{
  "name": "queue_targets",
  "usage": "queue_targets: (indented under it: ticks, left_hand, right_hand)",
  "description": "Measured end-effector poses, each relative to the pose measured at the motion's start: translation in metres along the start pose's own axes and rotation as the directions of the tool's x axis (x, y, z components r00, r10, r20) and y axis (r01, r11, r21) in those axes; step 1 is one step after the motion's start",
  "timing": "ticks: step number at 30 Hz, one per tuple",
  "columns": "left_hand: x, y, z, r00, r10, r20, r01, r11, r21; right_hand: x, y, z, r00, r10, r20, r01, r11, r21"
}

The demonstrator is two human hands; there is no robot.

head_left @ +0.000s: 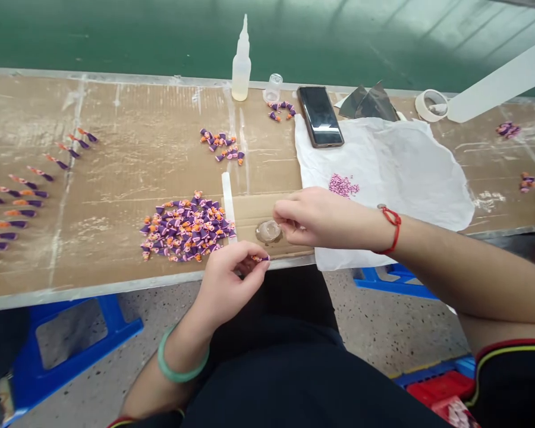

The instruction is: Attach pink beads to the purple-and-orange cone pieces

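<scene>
My left hand (234, 282) pinches a small purple-and-pink figurine (260, 258) between thumb and fingertips at the table's front edge. My right hand (325, 219) is closed in a pinch above the right rim of a small clear round dish (268, 232); whatever its fingers hold is hidden. Just left of the dish, a narrow white strip (228, 205) lies on the cardboard. Beyond it is a heap of purple, orange and pink figurines (187, 229). Tiny pink pieces (343, 185) are gathered on a white sheet (383, 154) behind my right hand.
A squeeze bottle (241, 68), a small clear cup (273, 87), a phone (320, 116) and a tape roll (431, 106) stand or lie along the back. Figurines form rows (20, 212) at left and a smaller cluster (222, 144) behind the heap. Blue stools (71, 351) are below the table.
</scene>
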State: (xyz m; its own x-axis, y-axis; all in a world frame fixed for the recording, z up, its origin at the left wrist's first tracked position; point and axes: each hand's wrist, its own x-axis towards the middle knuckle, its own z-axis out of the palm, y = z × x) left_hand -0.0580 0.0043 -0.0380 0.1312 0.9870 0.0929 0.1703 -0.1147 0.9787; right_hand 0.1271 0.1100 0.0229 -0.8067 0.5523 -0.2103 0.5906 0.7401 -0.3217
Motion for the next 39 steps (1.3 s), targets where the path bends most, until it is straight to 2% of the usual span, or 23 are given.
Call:
queue_targets:
  ticks: [5,10,14,17,19,21,23,25,26,28,33,39]
  left_hand:
    - [0.000,-0.003,-0.001,0.999,0.042,-0.007,-0.042,0.999,0.003]
    - [-0.001,-0.004,0.001,0.999,0.047,-0.022,-0.048,0.999,-0.008]
    - [-0.003,-0.006,0.000,0.999,-0.022,-0.026,0.019,0.995,-0.100]
    - [-0.004,-0.004,0.000,0.991,-0.112,-0.068,0.089,0.956,-0.279]
    - [-0.004,0.001,0.001,0.983,-0.153,-0.105,0.096,0.905,-0.415]
    - [-0.005,0.007,0.003,0.980,-0.148,-0.132,0.058,0.851,-0.523]
    - [-0.006,0.013,0.005,0.982,-0.112,-0.151,0.001,0.806,-0.591]
    - [-0.006,0.019,0.007,0.983,-0.079,-0.167,-0.042,0.783,-0.621]
    - [-0.007,0.021,0.008,0.983,-0.070,-0.172,-0.054,0.778,-0.626]
    - [-0.009,0.023,0.010,0.982,-0.063,-0.178,-0.065,0.773,-0.631]
    - [-0.013,0.027,0.013,0.982,-0.061,-0.180,-0.064,0.787,-0.613]
    - [-0.014,0.031,0.016,0.980,-0.055,-0.191,-0.065,0.818,-0.571]
  right_hand:
    - [0.008,-0.003,-0.005,0.996,0.004,0.091,0.006,0.993,-0.115]
    - [0.009,-0.001,-0.002,0.996,-0.041,0.079,0.054,0.983,-0.176]
    - [0.008,-0.001,-0.004,0.999,-0.036,0.041,0.041,0.992,-0.120]
    - [0.003,-0.005,-0.008,0.998,-0.023,-0.054,0.028,0.995,0.098]
    - [-0.002,-0.010,-0.010,0.995,0.005,-0.102,0.029,0.944,0.328]
    - [-0.008,-0.017,-0.012,0.995,0.045,-0.086,0.012,0.827,0.562]
    - [-0.014,-0.025,-0.013,0.998,0.062,-0.034,-0.018,0.686,0.727]
    - [-0.019,-0.032,-0.013,0.998,0.062,-0.004,-0.033,0.589,0.807]
    - [-0.022,-0.034,-0.014,0.998,0.063,-0.005,-0.032,0.572,0.820]
    - [-0.026,-0.038,-0.015,0.997,0.071,-0.027,-0.020,0.584,0.812]
    - [-0.033,-0.041,-0.016,0.993,0.048,-0.105,0.045,0.679,0.733]
    - [-0.038,-0.044,-0.016,0.986,0.044,-0.162,0.084,0.708,0.701]
